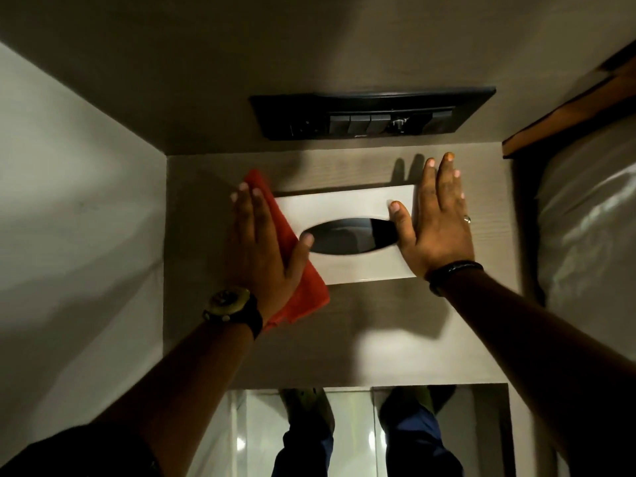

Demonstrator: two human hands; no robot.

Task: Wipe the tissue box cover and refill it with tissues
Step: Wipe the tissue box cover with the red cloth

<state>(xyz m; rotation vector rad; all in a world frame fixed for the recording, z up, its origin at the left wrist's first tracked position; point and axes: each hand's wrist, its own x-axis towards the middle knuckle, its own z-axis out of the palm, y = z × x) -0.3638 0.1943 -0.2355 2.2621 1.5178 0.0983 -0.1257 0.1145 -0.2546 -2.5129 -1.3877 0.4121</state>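
The tissue box cover point(344, 235) sits braced by the flat, open right hand point(437, 218). The left hand point(261, 242), fingers straight, presses a red cloth point(303, 290) against its end, probably to wipe it.

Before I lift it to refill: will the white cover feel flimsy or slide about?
The cover probably stays stiff: its edges look straight with a hand at each end. Likely light, since the oval opening shows a dark, seemingly empty inside. Its glossy surface may slip on the smooth shelf, so the right hand bracing it looks sensible.
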